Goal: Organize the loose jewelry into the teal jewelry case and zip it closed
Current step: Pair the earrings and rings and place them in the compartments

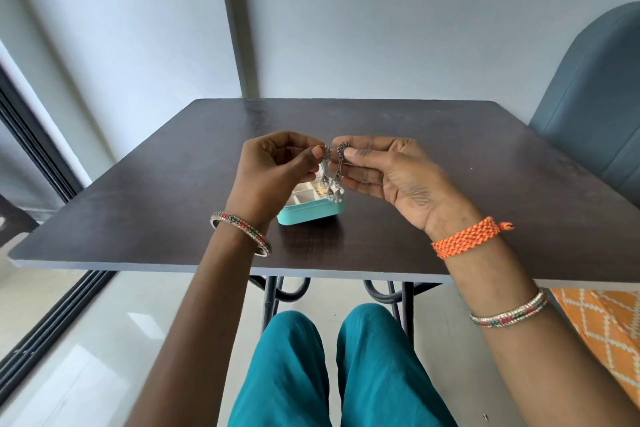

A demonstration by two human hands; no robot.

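The teal jewelry case (308,214) lies open on the dark table (450,163), its white compartments partly hidden behind my hands. My left hand (273,170) pinches the top of one silver dangling earring (325,170) above the case. My right hand (391,177) pinches the top of a second matching earring (338,173). Both earrings hang side by side, their bell-shaped ends dangling just over the case's compartments. Small pieces lie in the compartments, too small to identify.
A blue padded chair (588,97) stands at the table's right side. An orange patterned cloth (602,333) lies at the lower right. A grey wall is behind the table, and a dark sliding door frame (34,149) runs along the left.
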